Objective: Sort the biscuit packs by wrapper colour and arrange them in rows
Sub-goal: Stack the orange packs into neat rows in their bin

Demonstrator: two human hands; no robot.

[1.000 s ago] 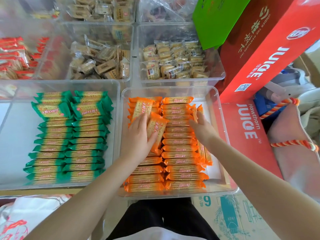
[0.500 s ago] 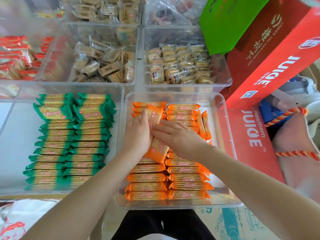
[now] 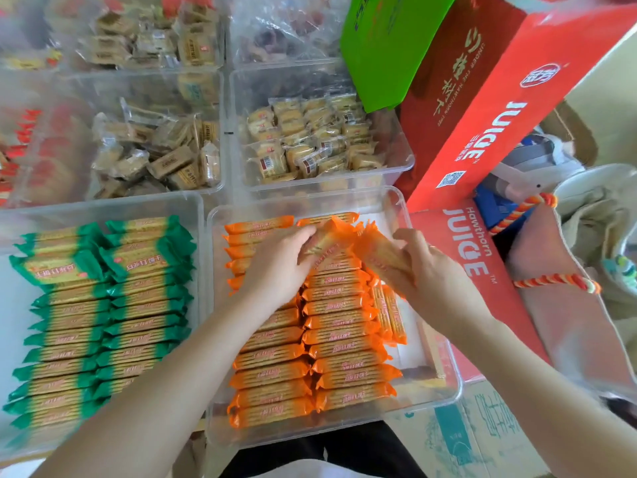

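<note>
Orange-wrapped biscuit packs lie in two rows inside a clear bin in front of me. My left hand grips an orange pack raised over the far end of the rows. My right hand holds another orange pack, tilted above the right row. A few orange packs stand on edge along the right side of the rows. Green-wrapped packs lie in two rows in the clear bin on the left.
Behind stand clear bins of tan-wrapped snacks and pale cookie packs; red packs sit far left. Red juice cartons and a green box lean at the right. A cardboard box lies under the bin.
Both hands have moved up to the far end of the orange bin. Each now has its own orange pack lifted, where before they met over one pack mid-row.
</note>
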